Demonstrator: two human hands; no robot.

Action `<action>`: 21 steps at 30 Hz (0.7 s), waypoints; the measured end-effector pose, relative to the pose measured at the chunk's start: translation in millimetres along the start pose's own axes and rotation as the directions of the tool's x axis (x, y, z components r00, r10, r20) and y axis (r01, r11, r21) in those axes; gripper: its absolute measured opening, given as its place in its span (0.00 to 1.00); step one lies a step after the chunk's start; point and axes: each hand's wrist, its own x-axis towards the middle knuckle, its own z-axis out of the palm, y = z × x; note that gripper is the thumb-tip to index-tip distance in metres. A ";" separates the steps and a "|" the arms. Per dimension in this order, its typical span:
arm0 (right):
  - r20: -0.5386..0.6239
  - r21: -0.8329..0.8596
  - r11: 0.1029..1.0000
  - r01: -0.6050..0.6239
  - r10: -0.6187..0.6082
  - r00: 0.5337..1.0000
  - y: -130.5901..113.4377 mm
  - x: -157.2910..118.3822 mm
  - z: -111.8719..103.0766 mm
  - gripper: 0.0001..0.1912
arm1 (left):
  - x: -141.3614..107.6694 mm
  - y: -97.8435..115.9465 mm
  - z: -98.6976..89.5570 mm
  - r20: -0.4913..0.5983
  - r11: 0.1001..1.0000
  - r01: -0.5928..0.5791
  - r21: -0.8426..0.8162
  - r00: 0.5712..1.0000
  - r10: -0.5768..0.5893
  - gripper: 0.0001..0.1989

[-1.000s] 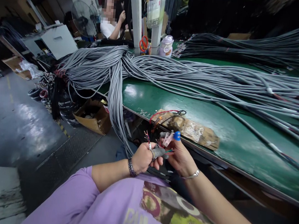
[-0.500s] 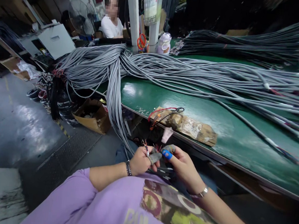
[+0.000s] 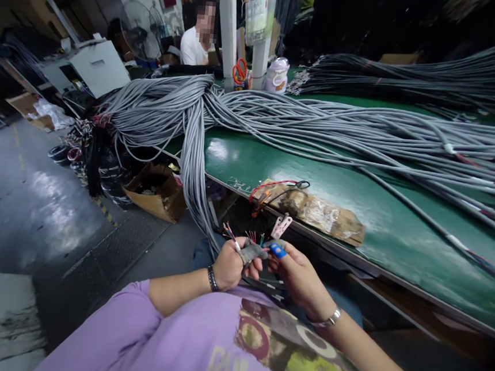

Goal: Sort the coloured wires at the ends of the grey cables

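My left hand [image 3: 232, 263] is closed around the end of a cable, with thin coloured wires [image 3: 228, 230] fanning out above the fist. More fine wires [image 3: 250, 237], mostly red, stick up between both hands. Grey coverings wrap some of my fingertips. My right hand [image 3: 296, 270], blue tape on its thumb, pinches thin wires close beside the left fingers; their far ends are hidden. Just above the right fingers, at the bench edge, a pink clip [image 3: 281, 227] stands up. Long grey cables [image 3: 195, 163] hang over the bench edge towards my lap.
A green bench [image 3: 250, 157] carries a thick bundle of grey cables [image 3: 322, 120] and black cables [image 3: 395, 77] behind. A taped board [image 3: 327, 215] lies at the front edge. Orange scissors [image 3: 240, 71] and a lidded jar [image 3: 277, 75] stand by a post. One person [image 3: 194, 45] sits beyond.
The camera view has shifted slightly. My fingers have moved a little on the wires, and more wire ends, including a green one, now show between the hands. The pink clip shows more clearly.
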 end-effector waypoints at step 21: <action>0.062 -0.357 0.922 0.150 -0.137 0.989 -15.0 -3.2 2.1 0.17 | -1.6 6.3 -1.8 0.160 0.932 0.061 0.357 0.979 -0.126 0.21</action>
